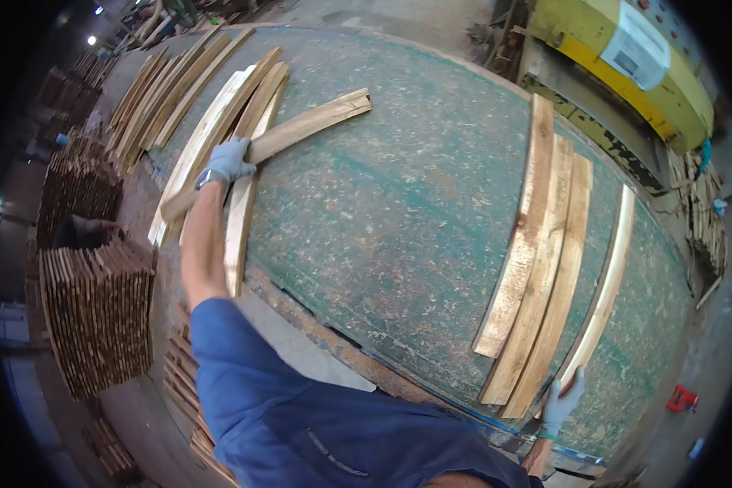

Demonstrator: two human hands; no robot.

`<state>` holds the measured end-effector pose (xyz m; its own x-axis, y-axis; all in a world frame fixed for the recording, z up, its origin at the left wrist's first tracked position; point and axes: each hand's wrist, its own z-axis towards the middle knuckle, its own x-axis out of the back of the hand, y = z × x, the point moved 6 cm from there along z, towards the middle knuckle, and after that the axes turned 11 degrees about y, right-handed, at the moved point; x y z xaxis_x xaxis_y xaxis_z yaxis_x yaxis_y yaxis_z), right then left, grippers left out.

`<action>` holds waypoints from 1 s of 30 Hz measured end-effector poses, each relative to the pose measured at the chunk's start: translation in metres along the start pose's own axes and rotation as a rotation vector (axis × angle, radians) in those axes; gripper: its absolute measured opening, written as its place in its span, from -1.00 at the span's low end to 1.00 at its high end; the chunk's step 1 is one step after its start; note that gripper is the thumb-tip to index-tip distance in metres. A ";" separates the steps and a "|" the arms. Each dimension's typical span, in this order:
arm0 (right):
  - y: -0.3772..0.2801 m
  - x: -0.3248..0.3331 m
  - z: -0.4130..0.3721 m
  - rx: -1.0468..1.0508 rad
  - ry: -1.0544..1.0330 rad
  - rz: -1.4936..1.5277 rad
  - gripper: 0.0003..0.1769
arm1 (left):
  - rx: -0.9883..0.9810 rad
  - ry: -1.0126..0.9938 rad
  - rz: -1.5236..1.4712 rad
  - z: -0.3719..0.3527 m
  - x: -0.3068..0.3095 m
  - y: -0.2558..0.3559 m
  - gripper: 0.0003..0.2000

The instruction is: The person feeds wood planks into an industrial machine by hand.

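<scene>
My left hand (232,159), in a light grey glove with a watch at the wrist, is closed over the middle of a wooden board (313,124). That board lies slantwise across a group of other boards (211,122) on the left of the green table (382,211). On the right, my right hand (563,403), gloved as well, grips the near end of a narrow pale board (603,293). Beside it, three wider boards (537,260) lie side by side, one with dark bark-like staining. The right fingers are partly hidden by the board and the hand itself.
Further boards (179,89) lie at the table's far left. Tall stacks of slats (98,317) stand on the floor to the left, near another person (85,232). A yellow-green machine (626,73) borders the far right edge. A red object (681,399) is at the right.
</scene>
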<state>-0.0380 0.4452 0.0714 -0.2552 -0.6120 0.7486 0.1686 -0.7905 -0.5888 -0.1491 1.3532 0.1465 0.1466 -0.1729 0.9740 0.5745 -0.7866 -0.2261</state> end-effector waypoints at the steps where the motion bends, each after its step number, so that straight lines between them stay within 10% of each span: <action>1: -0.001 -0.002 0.003 0.019 0.014 -0.033 -0.29 | -0.095 -0.013 -0.018 -0.002 0.012 0.022 -0.26; 11: -0.041 -0.039 0.007 0.274 0.088 0.007 -0.42 | 0.091 0.190 -0.887 -0.017 0.034 0.366 -0.28; 18: -0.087 -0.030 -0.011 0.235 0.031 -0.112 -0.37 | 0.040 0.255 -0.926 -0.084 0.052 0.532 -0.34; 20: -0.082 -0.031 -0.022 0.217 0.056 -0.104 -0.34 | -0.010 0.020 -1.284 -0.087 0.040 0.506 -0.34; 24: -0.072 -0.027 -0.036 0.194 0.048 -0.159 -0.33 | -0.193 0.472 -0.917 -0.115 0.043 0.370 -0.35; 27: -0.066 -0.032 -0.039 0.194 0.042 -0.163 -0.34 | 0.447 0.729 -0.111 -0.164 0.041 0.187 -0.30; 30: -0.068 -0.035 -0.036 0.176 0.047 -0.185 -0.36 | 0.875 0.180 -0.049 -0.203 -0.025 0.047 0.02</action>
<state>-0.0751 0.5208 0.0742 -0.3399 -0.4580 0.8214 0.2769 -0.8834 -0.3780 -0.2893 1.2001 0.1146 0.0191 -0.2992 0.9540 0.9963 -0.0747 -0.0434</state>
